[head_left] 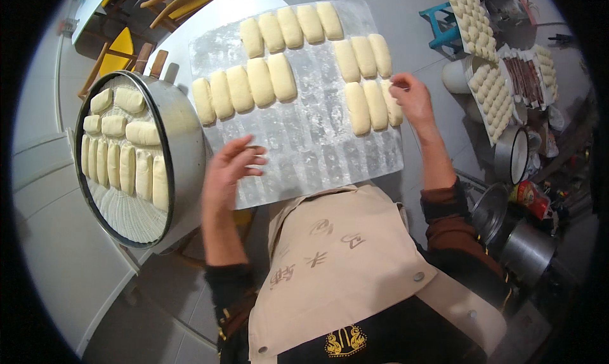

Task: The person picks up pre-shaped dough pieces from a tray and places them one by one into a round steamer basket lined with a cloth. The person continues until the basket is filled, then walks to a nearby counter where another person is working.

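Note:
Several pale oblong dough pieces (pixel 259 82) lie in rows on a floured, greyish sheet (pixel 309 157) before me. Over the sheet's near left part is my left hand (pixel 230 161), slightly blurred, its fingers apart and holding nothing. At the right edge, my right hand (pixel 413 100) has curled fingers beside the end dough piece (pixel 393 107) of a short row. Whether the fingertips touch that piece is unclear. To the left stands a large round metal steamer (pixel 185 121), with more dough pieces (pixel 127 169) on its woven white liner (pixel 135 221).
The sheet rests on a white table (pixel 247 0). Wooden chairs with yellow seats (pixel 119 50) stand beyond it. On the right are a teal stool (pixel 440 28), trays of round dough pieces (pixel 492 100) and metal pots (pixel 528 249).

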Demonstrator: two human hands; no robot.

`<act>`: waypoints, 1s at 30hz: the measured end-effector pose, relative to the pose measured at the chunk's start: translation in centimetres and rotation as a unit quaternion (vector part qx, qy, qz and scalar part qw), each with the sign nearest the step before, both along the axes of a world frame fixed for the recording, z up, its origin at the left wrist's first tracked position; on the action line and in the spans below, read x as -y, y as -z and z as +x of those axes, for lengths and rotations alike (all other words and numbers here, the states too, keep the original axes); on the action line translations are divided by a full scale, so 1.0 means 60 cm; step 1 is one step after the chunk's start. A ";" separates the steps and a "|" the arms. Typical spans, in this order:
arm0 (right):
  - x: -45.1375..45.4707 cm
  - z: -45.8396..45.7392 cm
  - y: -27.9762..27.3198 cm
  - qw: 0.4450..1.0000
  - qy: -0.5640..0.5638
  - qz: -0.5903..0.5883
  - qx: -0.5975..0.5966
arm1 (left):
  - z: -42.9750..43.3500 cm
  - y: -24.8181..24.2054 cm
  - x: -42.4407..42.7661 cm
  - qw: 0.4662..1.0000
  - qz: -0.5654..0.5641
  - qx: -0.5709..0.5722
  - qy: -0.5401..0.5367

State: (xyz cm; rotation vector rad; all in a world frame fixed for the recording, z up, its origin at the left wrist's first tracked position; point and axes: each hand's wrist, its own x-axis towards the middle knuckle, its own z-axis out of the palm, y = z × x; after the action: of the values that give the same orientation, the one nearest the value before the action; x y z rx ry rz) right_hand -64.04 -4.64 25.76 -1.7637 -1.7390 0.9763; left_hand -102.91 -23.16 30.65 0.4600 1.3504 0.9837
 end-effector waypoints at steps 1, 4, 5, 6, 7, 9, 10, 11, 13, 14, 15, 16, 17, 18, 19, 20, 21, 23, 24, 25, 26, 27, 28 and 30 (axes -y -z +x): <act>0.000 0.036 0.003 1.000 0.006 0.012 0.013 | 0.046 0.022 0.005 1.000 -0.003 0.026 0.001; 0.001 0.117 0.012 0.997 0.069 -0.032 0.013 | 0.147 0.061 0.017 0.994 -0.035 0.102 0.022; 0.003 0.136 0.018 0.996 0.073 -0.041 0.013 | 0.165 0.067 0.020 0.993 -0.046 0.100 0.041; 0.009 0.152 0.025 0.996 0.079 -0.048 0.011 | 0.178 0.072 0.022 0.992 -0.056 0.096 0.061; 0.016 0.163 0.032 0.995 0.086 -0.056 0.009 | 0.185 0.074 0.023 0.993 -0.061 0.075 0.070; 0.035 0.174 0.047 0.993 0.101 -0.062 -0.001 | 0.191 0.075 0.025 0.994 -0.067 0.029 0.086; 0.046 0.177 0.051 0.992 0.106 -0.065 -0.005 | 0.192 0.076 0.026 0.993 -0.065 0.025 0.090; 0.059 0.180 0.053 0.991 0.117 -0.071 -0.008 | 0.190 0.078 0.027 0.994 -0.064 0.017 0.092; 0.083 0.171 0.055 0.987 0.132 -0.093 -0.023 | 0.179 0.080 0.037 0.994 -0.059 0.011 0.090; 0.093 0.164 0.053 0.986 0.128 -0.097 -0.032 | 0.178 0.085 0.043 0.995 -0.052 0.015 0.089; 0.105 0.163 0.047 0.984 0.131 -0.111 -0.042 | 0.177 0.090 0.050 0.995 -0.039 0.021 0.088; 0.117 0.160 0.041 0.981 0.135 -0.126 -0.054 | 0.175 0.096 0.059 0.995 -0.046 0.024 0.083; 0.125 0.155 0.036 0.982 0.128 -0.124 -0.055 | 0.174 0.104 0.068 0.995 -0.046 0.029 0.080; 0.131 0.149 0.031 0.983 0.124 -0.122 -0.060 | 0.175 0.113 0.078 0.996 -0.034 0.036 0.078; 0.136 0.141 0.027 0.982 0.127 -0.125 -0.066 | 0.178 0.120 0.092 0.996 -0.033 0.044 0.068; 0.140 0.132 0.022 0.985 0.112 -0.119 -0.064 | 0.178 0.127 0.106 0.995 -0.042 0.055 0.069; 0.142 0.124 0.017 0.986 0.104 -0.117 -0.062 | 0.177 0.133 0.120 0.995 -0.039 0.067 0.070; 0.146 0.103 0.010 0.989 0.082 -0.112 -0.053 | 0.175 0.144 0.147 0.994 -0.041 0.064 0.077; 0.148 0.092 0.007 0.991 0.070 -0.108 -0.046 | 0.169 0.148 0.161 0.994 -0.043 0.067 0.072; 0.150 0.083 0.004 0.990 0.064 -0.112 -0.050 | 0.166 0.152 0.174 0.993 -0.057 0.076 0.066; 0.154 0.072 0.004 0.992 0.049 -0.104 -0.048 | 0.165 0.156 0.187 0.992 -0.066 0.091 0.061; 0.159 0.061 0.006 0.992 0.041 -0.103 -0.057 | 0.162 0.160 0.200 0.992 -0.068 0.092 0.047; 0.163 0.053 0.006 0.990 0.038 -0.112 -0.070 | 0.157 0.164 0.212 0.994 -0.070 0.078 0.043; 0.173 0.038 0.007 0.993 0.020 -0.100 -0.052 | 0.148 0.173 0.232 0.995 -0.076 0.049 0.031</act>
State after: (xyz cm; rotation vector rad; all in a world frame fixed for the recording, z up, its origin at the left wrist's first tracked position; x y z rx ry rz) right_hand -61.76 -15.03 25.32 -1.8259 -1.5811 1.2399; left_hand -94.01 -37.09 20.28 0.3319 1.3037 0.8343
